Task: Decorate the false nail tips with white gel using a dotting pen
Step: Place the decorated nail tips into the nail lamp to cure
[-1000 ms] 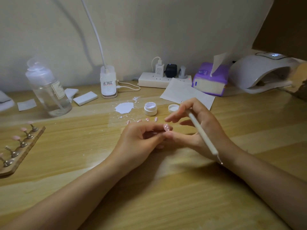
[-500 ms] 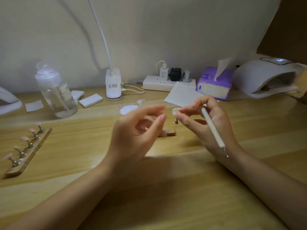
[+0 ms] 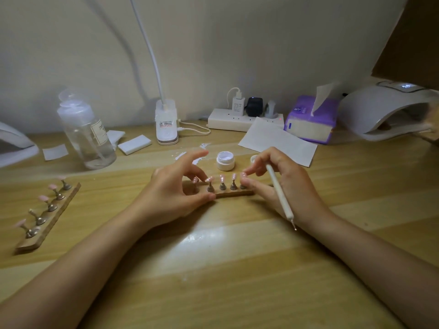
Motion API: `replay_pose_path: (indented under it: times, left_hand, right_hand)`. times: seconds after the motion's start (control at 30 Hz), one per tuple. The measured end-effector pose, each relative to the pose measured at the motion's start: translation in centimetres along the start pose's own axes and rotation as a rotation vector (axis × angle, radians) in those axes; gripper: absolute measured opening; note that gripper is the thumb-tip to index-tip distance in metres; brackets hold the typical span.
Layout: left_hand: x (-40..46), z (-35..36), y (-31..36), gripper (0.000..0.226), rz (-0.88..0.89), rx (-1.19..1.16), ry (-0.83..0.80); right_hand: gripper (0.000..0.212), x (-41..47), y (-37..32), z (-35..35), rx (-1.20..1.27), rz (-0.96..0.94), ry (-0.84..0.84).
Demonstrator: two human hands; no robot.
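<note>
Wooden desk (image 3: 225, 269) against a pale wall (image 3: 237, 43). Centre: nail tip holder (image 3: 234, 192), left hand (image 3: 175, 188) gripping its 9 o'clock end, right hand (image 3: 285, 181) pinching a tip at its 3 o'clock end, dotting pen (image 3: 279, 191) tucked between the fingers. Open gel jar (image 3: 225, 160) at 12 o'clock. Second holder (image 3: 47, 217) at 9 o'clock; nail lamp (image 3: 384, 115) at 2 o'clock.

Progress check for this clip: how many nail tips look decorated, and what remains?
Done: the tips on the centre holder look marked, though too small to count. In hand: right hand holds the dotting pen and seats a tip; left hand steadies the holder. Left: the second holder's tips look plain pink.
</note>
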State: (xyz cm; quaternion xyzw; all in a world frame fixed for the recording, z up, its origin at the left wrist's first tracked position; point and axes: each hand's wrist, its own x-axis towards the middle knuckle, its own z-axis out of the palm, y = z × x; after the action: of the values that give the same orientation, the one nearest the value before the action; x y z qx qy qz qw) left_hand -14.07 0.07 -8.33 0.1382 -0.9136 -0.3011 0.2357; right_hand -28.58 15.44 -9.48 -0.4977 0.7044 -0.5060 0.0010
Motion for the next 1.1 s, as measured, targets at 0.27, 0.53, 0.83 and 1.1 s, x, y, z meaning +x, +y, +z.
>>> replay_pose_path:
  times: [0.27, 0.53, 0.83, 1.1]
  left_hand:
    - [0.0, 0.0, -0.3, 0.059, 0.030, 0.056, 0.005]
    - [-0.1, -0.1, 0.1, 0.052, 0.061, 0.078, 0.158]
    - [-0.3, 0.1, 0.4, 0.053, 0.047, -0.010, 0.197]
    - [-0.2, 0.7, 2.0, 0.056, 0.208, -0.008, 0.185]
  right_hand:
    - [0.021, -0.3, 0.1, -1.4, -0.311, -0.094, 0.021]
    - [0.043, -0.1, 0.7, -1.5, -0.702, -0.098, -0.275]
    - [0.047, -0.2, 0.8, -1.7, -0.671, -0.093, -0.246]
    - [0.020, 1.0, -1.7, -4.5, 0.152, 0.506, -0.342]
